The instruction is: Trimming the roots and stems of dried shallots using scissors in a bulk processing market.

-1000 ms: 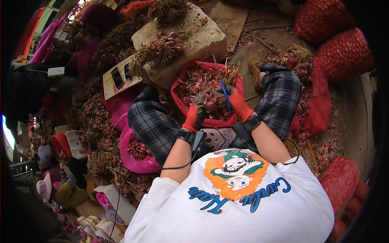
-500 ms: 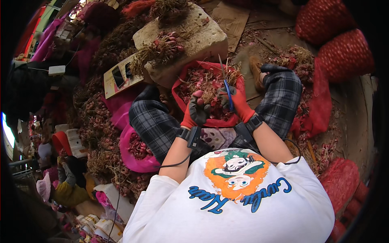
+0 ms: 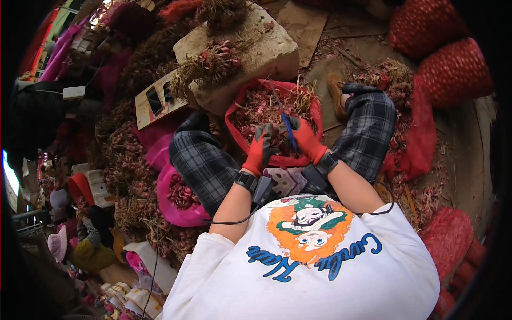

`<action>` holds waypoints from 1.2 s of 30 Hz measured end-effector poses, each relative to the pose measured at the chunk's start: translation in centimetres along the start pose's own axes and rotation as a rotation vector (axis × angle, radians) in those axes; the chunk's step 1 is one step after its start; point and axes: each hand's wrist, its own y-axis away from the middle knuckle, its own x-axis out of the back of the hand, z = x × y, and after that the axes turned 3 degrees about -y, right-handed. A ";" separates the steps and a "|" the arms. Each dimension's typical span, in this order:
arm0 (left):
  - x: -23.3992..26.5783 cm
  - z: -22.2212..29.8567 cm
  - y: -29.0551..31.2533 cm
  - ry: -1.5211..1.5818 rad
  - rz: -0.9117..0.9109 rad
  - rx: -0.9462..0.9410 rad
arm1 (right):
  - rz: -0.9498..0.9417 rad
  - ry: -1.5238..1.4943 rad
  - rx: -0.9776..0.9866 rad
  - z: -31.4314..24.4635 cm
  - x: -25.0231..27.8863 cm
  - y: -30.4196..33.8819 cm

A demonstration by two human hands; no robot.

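Between my knees, the red mesh sack (image 3: 318, 112) stands with its mouth spread, holding pink-red skins and dry stalks. My right hand (image 3: 305, 136), in a red and grey glove, is closed around long scissors (image 3: 288, 126) with blue handles. Their thin blades point away from me over the sack. Just left of them, my left hand (image 3: 262, 143), gloved alike, has its fingers curled in near the scissors. Whatever those fingers hold is hidden by the glove and the clutter behind it.
Past the sack, a pale stone block (image 3: 261, 48) carries a bunch of shallots (image 3: 221, 58). A phone (image 3: 154, 100) lies on a box left of it. A pink bag of shallots (image 3: 184, 193) sits by my left knee. Full red mesh sacks (image 3: 453, 66) stand far right.
My two hands have drawn closer together above the sack. The scissors have swung leftward. A pink bulb seen at my left fingertips is out of sight now.
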 end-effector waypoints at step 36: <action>1.5 1.0 -1.2 1.064 -0.625 0.419 | -0.151 1.407 0.260 -9.6 2.9 6.8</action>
